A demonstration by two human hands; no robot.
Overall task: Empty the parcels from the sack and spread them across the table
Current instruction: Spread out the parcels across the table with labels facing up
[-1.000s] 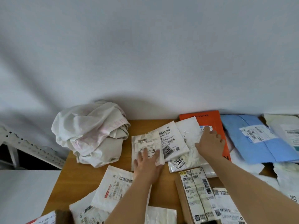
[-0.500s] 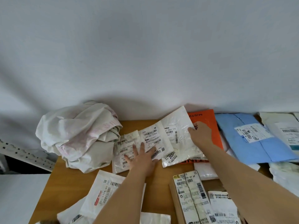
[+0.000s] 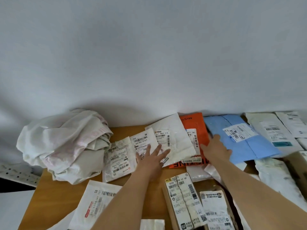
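The crumpled white sack (image 3: 66, 145) lies empty-looking at the table's back left. Several labelled parcels cover the wooden table (image 3: 54, 196). My left hand (image 3: 152, 159) lies flat, fingers spread, on overlapping white mailers (image 3: 174, 138) and a small wrinkled white pouch (image 3: 118, 159). My right hand (image 3: 216, 149) rests open on the edge of a blue mailer (image 3: 240, 140), beside an orange package (image 3: 196, 125) partly under the white mailer. Neither hand grips anything.
A brown carton with labels (image 3: 181, 201) sits near the front centre, a white mailer (image 3: 98, 203) at front left. More white parcels (image 3: 274, 130) lie at the right. A grey wall stands behind the table; a perforated metal rail (image 3: 15, 171) is at left.
My right hand let go of the large white mailer and slid right onto the blue mailer. The white mailer now lies flatter over the orange package. My left hand shifted slightly right.
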